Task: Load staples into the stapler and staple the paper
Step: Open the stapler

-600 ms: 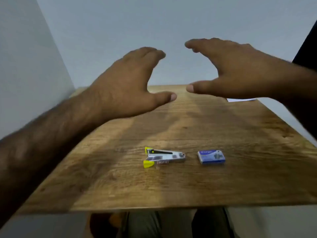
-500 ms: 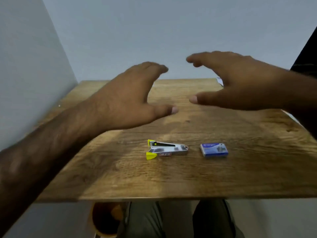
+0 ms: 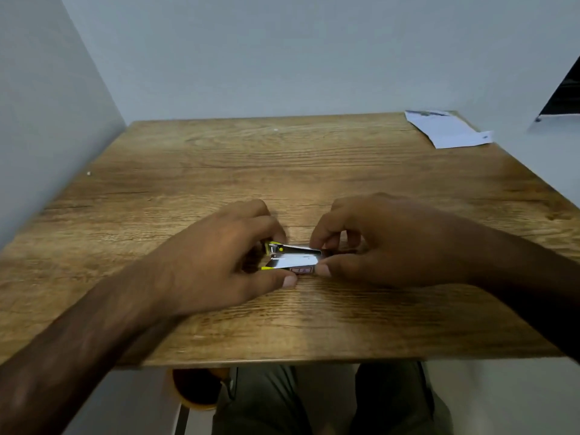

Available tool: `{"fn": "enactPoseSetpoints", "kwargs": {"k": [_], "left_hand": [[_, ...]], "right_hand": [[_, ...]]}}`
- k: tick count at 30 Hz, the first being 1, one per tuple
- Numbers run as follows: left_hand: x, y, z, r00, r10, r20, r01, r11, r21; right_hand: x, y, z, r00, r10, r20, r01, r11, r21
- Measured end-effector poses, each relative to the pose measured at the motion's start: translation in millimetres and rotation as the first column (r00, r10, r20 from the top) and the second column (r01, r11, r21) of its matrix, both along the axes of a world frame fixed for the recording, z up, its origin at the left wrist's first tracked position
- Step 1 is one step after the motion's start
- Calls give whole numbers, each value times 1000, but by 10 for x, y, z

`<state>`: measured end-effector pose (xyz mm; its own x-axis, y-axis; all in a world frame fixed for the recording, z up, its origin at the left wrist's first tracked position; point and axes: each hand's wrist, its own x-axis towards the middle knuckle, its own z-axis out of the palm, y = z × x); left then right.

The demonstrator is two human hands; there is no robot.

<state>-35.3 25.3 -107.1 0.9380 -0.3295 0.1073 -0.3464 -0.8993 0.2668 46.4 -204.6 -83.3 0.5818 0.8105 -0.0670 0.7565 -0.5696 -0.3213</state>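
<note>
A small silver stapler (image 3: 293, 258) with yellow ends lies on its side in the middle of the wooden table (image 3: 219, 171). My left hand (image 3: 219, 262) closes around its yellow rear end, thumb in front and fingers behind. My right hand (image 3: 386, 243) pinches its front end between thumb and fingers. The blue staple box is hidden under my right hand. A folded white paper (image 3: 445, 130) lies at the far right corner of the table.
Grey walls close in the table on the left and at the back. The front table edge runs just above my knees (image 3: 282, 400). An orange object (image 3: 194, 390) sits on the floor under the table.
Both hands have dropped from the air above the table onto the stapler and taken hold of its two ends. The view has tilted down, and the paper has come into sight.
</note>
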Motion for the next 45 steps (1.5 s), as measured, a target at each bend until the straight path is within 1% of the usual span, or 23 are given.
{"fn": "enactPoseSetpoints", "kwargs": {"k": [2,5,7,8,11,13,15,16,17,19,22,24,26,27,31,35,37,39,40,41,43,44,45], "left_hand": [[28,5,6,1000,-20,9,21,994,-104],[97,21,62,995,-65,81,81,974,-209],[184,36,122,990,-82,117,111,957,-269],[239,45,157,991,-82,105,111,943,-312],[389,37,257,995,-93,28,96,887,-451],[470,7,312,997,-83,-5,65,810,-582],[543,-7,349,997,-60,-39,16,714,-700],[570,-11,351,998,-47,-44,0,684,-729],[580,-20,344,999,-30,-41,-11,670,-742],[590,-48,322,1000,24,-15,-27,672,-740],[612,-87,309,997,80,11,-48,697,-715],[645,-82,317,996,93,12,-60,732,-678],[671,-73,323,995,100,23,-64,780,-622],[679,-79,325,994,103,24,-66,787,-614],[684,-160,306,991,122,47,-58,734,-676],[675,-199,262,984,139,110,-27,732,-681],[668,-215,260,980,164,117,-38,721,-692],[658,-181,253,975,200,98,-63,669,-740],[658,-153,254,975,210,68,-78,617,-783],[660,-116,250,978,208,32,-95,570,-816],[657,-53,224,981,193,-10,-111,519,-847],[657,-31,205,982,188,-12,-110,517,-849],[641,-23,188,981,194,-2,-107,536,-838]], "right_hand": [[18,33,-28,1000,10,-17,-9,1000,19],[106,76,-41,987,5,-162,11,995,98],[214,102,-45,941,-7,-338,75,979,189],[270,117,-44,905,-3,-424,109,968,225],[404,146,-55,814,95,-573,148,920,362],[451,169,-57,779,160,-607,158,886,436],[504,188,-63,789,187,-585,170,849,501],[528,197,-69,803,191,-565,185,822,539],[540,198,-72,816,190,-546,200,793,575],[553,206,-87,843,191,-503,203,753,626],[543,240,-135,870,152,-468,208,749,629],[543,241,-170,850,148,-505,243,741,626],[533,232,-194,851,155,-503,238,739,630],[517,223,-199,856,156,-494,236,731,640],[462,184,-226,857,160,-490,279,655,702],[449,179,-265,833,173,-525,333,600,727],[441,183,-273,820,178,-544,358,582,730],[465,165,-269,785,169,-595,422,557,715],[491,146,-260,765,163,-623,455,548,701],[519,122,-246,747,164,-645,475,547,689],[563,90,-220,715,197,-671,471,573,671],[572,87,-213,701,218,-679,455,596,662],[576,91,-211,692,230,-684,437,621,651]]}}
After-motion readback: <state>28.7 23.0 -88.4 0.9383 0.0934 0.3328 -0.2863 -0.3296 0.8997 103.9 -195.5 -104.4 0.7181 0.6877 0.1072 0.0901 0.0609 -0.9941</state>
